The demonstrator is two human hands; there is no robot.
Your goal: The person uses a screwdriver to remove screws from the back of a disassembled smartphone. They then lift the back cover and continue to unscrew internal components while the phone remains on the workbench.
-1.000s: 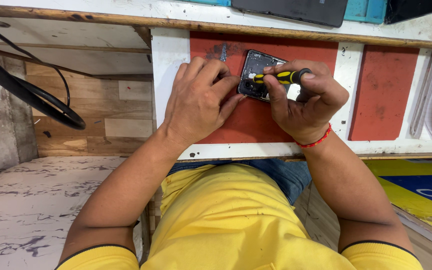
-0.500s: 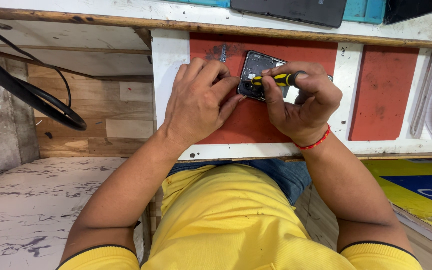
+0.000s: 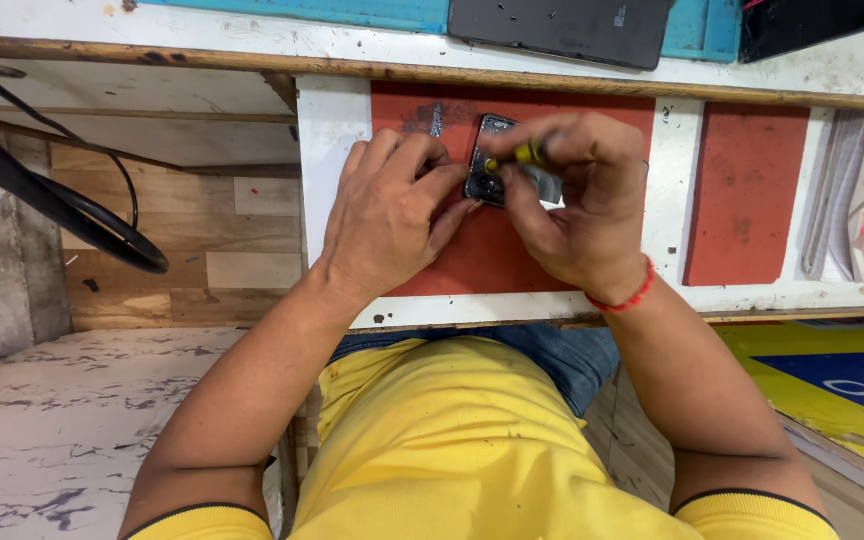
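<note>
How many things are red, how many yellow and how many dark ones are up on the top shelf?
Red: 3 - two mats and a wrist band
Yellow: 2 - shirt and tool handle
Dark on top shelf: 2 - flat slabs
Total: 7

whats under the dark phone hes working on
The dark phone lies on a red mat in a white tray. Both hands cover most of it, hiding the rest.
</note>
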